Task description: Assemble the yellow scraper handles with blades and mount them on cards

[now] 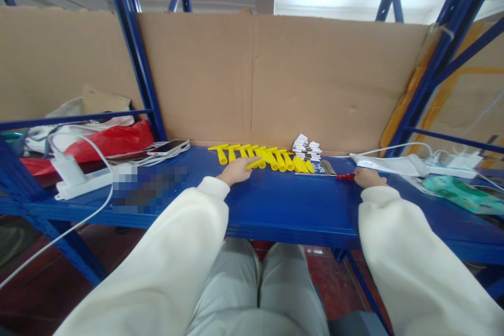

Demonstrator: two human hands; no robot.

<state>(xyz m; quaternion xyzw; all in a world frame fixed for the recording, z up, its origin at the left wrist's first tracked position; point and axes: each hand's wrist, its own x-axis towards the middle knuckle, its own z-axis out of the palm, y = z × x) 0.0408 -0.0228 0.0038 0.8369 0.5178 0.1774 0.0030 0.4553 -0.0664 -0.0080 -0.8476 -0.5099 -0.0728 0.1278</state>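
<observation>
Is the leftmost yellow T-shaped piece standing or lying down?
Lying: this yellow T-shaped piece points its round stem end toward the viewer.

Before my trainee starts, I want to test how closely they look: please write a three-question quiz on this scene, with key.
1. Which hand touches the slim glossy red item?
2. True or false: the tall flat brown cardboard panel stands behind the yellow T-shaped pieces.
3. Which lies nearer the picture's right edge: A, the shiny red bag; B, the green patterned packet?

Key: 1. The right hand. 2. True. 3. B.
</observation>
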